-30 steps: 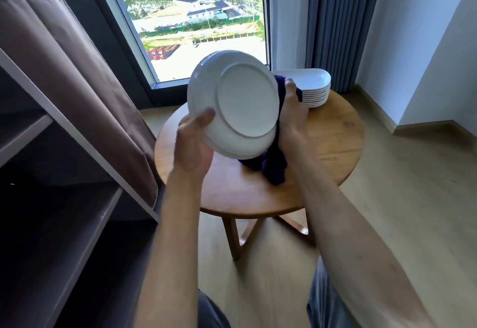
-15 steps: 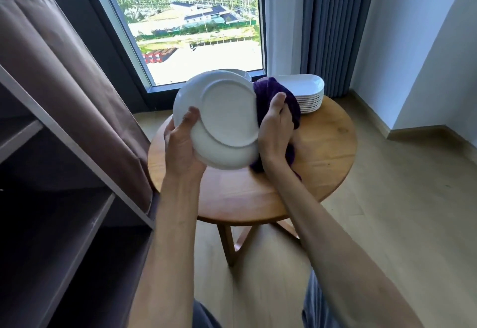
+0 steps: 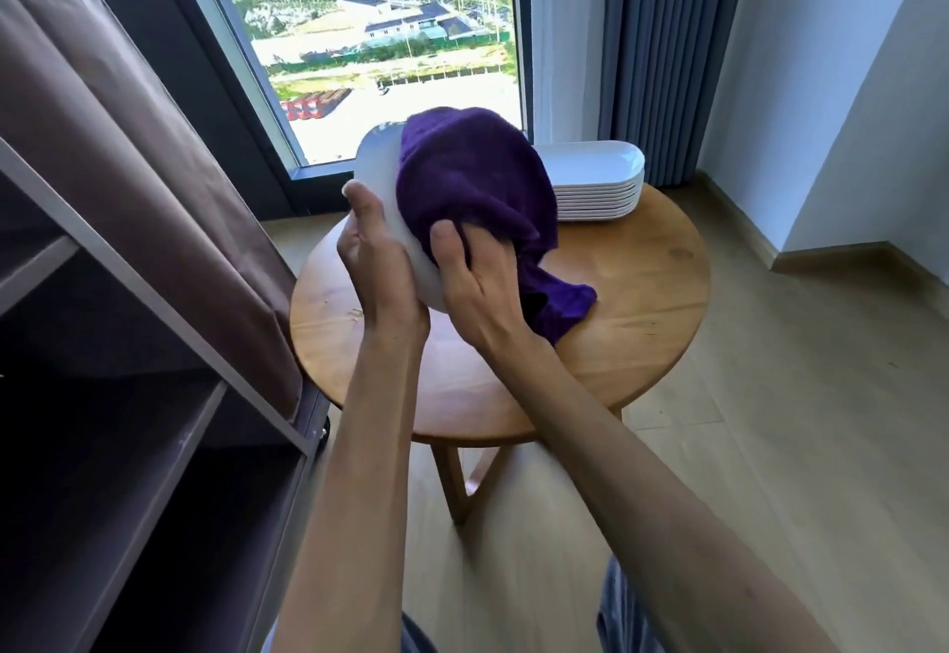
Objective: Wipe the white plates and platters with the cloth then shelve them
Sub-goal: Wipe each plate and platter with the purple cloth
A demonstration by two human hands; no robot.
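the left hand (image 3: 377,262) is holding the white plate (image 3: 382,174) up over the bench (image 3: 642,303), fingers curled on its rim. the right hand (image 3: 475,282) is gripping the purple cloth (image 3: 472,180), wiping it. next, i think, the plate is going onto the shelf (image 3: 154,447).

Most of the white plate (image 3: 382,190) is buried under the purple cloth (image 3: 472,180), only its left rim and lower edge peek out. Right hand (image 3: 477,282) has its fingertips lost in the cloth folds. The platter stack (image 3: 595,185) is half blocked on its left. The shelf unit (image 3: 154,395) runs off the frame's left edge, insides too dark to read.
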